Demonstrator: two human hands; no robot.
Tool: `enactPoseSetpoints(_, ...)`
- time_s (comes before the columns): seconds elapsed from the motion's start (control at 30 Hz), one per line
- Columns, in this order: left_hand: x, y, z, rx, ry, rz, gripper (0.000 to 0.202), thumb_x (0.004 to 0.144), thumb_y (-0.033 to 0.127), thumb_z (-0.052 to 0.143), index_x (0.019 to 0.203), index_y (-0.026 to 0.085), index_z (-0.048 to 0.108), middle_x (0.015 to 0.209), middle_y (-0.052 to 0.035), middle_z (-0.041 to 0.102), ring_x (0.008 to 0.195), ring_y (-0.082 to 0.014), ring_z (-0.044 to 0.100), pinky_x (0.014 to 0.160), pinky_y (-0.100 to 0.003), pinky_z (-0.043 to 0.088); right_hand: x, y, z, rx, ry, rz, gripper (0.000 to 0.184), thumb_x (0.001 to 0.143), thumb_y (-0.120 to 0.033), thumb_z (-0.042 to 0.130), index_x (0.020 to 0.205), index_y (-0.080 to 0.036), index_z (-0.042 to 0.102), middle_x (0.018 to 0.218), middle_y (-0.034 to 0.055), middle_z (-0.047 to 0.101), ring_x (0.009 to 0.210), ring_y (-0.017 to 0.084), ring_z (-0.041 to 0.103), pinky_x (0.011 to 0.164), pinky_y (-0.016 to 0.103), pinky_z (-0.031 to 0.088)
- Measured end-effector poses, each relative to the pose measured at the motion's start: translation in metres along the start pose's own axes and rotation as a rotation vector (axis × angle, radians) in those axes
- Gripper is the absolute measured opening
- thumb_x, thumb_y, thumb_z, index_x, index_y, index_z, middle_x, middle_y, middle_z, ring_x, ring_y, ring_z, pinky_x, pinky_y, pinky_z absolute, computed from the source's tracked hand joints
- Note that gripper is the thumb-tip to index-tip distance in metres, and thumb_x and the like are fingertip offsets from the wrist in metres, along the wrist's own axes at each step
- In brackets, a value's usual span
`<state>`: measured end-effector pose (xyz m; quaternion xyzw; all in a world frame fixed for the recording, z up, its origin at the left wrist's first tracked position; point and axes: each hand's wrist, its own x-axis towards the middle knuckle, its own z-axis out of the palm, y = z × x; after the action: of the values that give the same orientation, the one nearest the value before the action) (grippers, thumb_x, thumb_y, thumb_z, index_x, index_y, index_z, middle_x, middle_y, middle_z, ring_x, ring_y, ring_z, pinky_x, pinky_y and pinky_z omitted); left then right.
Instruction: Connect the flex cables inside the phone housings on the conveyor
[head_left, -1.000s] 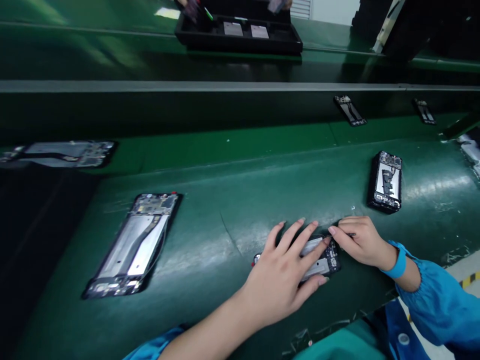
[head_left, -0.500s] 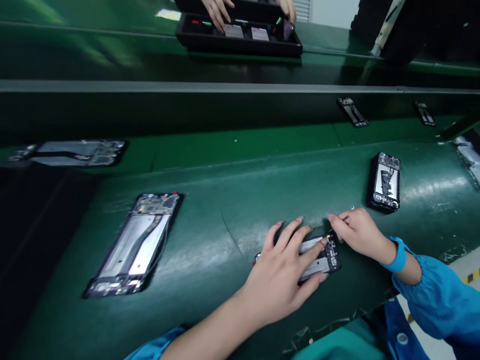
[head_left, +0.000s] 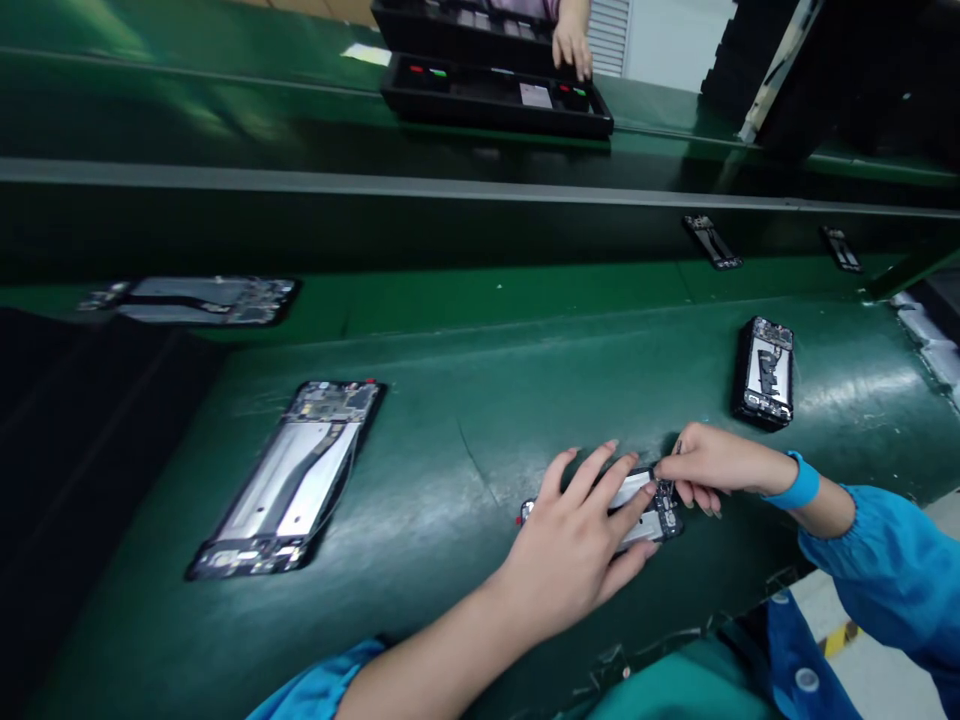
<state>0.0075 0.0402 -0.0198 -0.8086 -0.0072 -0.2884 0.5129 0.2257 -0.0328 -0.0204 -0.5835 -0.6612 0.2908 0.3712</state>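
Note:
My left hand [head_left: 570, 540] spans an opened phone [head_left: 637, 505] lying flat on the green bench, with its fingers spread. Its index fingertip presses on the phone's inside and its thumb lies along the near edge. Much of the phone is hidden under this hand. At the phone's right end, my right hand [head_left: 701, 465] is closed in a pinch close to the circuit parts. A thin metal tool [head_left: 678, 450] shows only slightly at its fingers; its tip is hidden.
Another opened phone [head_left: 289, 480] lies to the left, beside a black sheet [head_left: 82, 400]. A stack of opened phones [head_left: 763, 372] stands at right. Several more lie along the back, including one phone [head_left: 195, 300] at far left. Beyond the ledge, a person's hand [head_left: 572, 45] is over a black case [head_left: 495, 100].
My right hand has turned and moved down closer to the phone's end, hiding most of the tool. My left hand keeps its pose. Across the ledge, one co-worker's hand has left the case.

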Motion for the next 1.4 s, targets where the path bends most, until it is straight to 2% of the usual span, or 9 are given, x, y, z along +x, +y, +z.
enactPoseSetpoints(0.1,0.001,-0.004,-0.006,-0.04,0.0,-0.004,0.043,0.092,0.059,0.053,0.124,0.034,0.067,0.14,-0.0005,0.054,0.134,-0.0248,0.043,0.112,-0.044,0.022,0.001,-0.001,0.004,0.014,0.004,0.043,0.036,0.089,-0.031,0.039,0.071,-0.005,0.057,0.058,0.0033,0.055,0.042,0.005,0.051,0.035,0.008,0.03)
enactPoseSetpoints(0.17,0.002,-0.018,-0.015,-0.117,-0.039,-0.074,0.037,0.095,0.054,0.051,0.122,0.034,0.067,0.132,0.0005,0.058,0.127,-0.0202,0.047,0.106,-0.039,0.026,0.002,0.0,0.006,0.027,0.003,0.062,0.036,0.088,-0.029,0.037,0.071,-0.004,0.057,0.062,0.0049,0.058,0.045,0.006,0.055,0.034,0.009,0.03)
enactPoseSetpoints(0.3,0.005,-0.064,-0.036,-0.368,-0.298,-0.323,0.028,0.097,0.045,0.052,0.102,0.031,0.076,0.1,0.0005,0.068,0.096,-0.0104,0.051,0.085,-0.028,0.028,0.006,0.007,0.008,0.09,-0.058,0.031,0.037,0.087,-0.031,0.036,0.073,-0.003,0.058,0.077,0.0089,0.065,0.054,0.008,0.062,0.034,0.008,0.032)
enactPoseSetpoints(0.43,0.007,-0.088,-0.044,-0.588,-0.477,-0.387,0.026,0.095,0.041,0.057,0.092,0.027,0.078,0.095,0.0003,0.069,0.097,-0.0104,0.051,0.092,-0.028,0.031,0.009,0.014,0.005,0.106,-0.093,0.029,0.039,0.086,-0.032,0.037,0.075,-0.002,0.059,0.081,0.011,0.065,0.059,0.01,0.064,0.035,0.009,0.034)
enactPoseSetpoints(0.7,0.01,-0.086,-0.043,-0.644,-0.528,-0.409,0.019,0.093,0.037,0.061,0.088,0.03,0.078,0.096,0.0027,0.069,0.099,-0.0098,0.05,0.101,-0.029,0.028,0.01,0.015,0.005,0.084,-0.105,0.027,0.04,0.083,-0.035,0.038,0.073,-0.003,0.059,0.082,0.0112,0.065,0.06,0.009,0.065,0.035,0.008,0.034)
enactPoseSetpoints(0.9,0.009,-0.092,-0.043,-0.67,-0.512,-0.354,0.031,0.094,0.049,0.058,0.089,0.027,0.079,0.094,-0.0009,0.07,0.097,-0.0103,0.05,0.097,-0.029,0.03,0.01,0.013,0.006,0.1,-0.1,0.021,0.039,0.083,-0.034,0.038,0.072,-0.003,0.058,0.081,0.0119,0.065,0.058,0.009,0.064,0.035,0.008,0.034)
enactPoseSetpoints(1.07,0.017,-0.089,-0.042,-0.649,-0.566,-0.383,0.015,0.091,0.038,0.065,0.089,0.031,0.079,0.094,0.0026,0.07,0.099,-0.0097,0.051,0.099,-0.029,0.027,0.009,0.011,0.008,0.101,-0.078,0.028,0.037,0.086,-0.032,0.036,0.072,-0.004,0.056,0.08,0.0092,0.065,0.057,0.008,0.063,0.034,0.008,0.033)
enactPoseSetpoints(1.2,0.031,-0.084,-0.039,-0.625,-0.582,-0.328,0.015,0.091,0.034,0.064,0.088,0.029,0.079,0.095,0.0021,0.07,0.102,-0.0101,0.052,0.101,-0.03,0.028,0.007,0.008,0.009,0.118,-0.065,0.035,0.036,0.087,-0.03,0.036,0.072,-0.004,0.055,0.08,0.0094,0.065,0.055,0.008,0.062,0.034,0.009,0.033)
enactPoseSetpoints(1.4,0.03,-0.097,-0.043,-0.673,-0.626,-0.294,0.021,0.091,0.041,0.064,0.089,0.026,0.08,0.095,0.0001,0.071,0.102,-0.0106,0.055,0.101,-0.028,0.032,0.007,0.007,0.009,0.113,-0.052,0.023,0.034,0.087,-0.028,0.036,0.073,-0.004,0.056,0.08,0.0083,0.065,0.056,0.007,0.062,0.034,0.009,0.033)
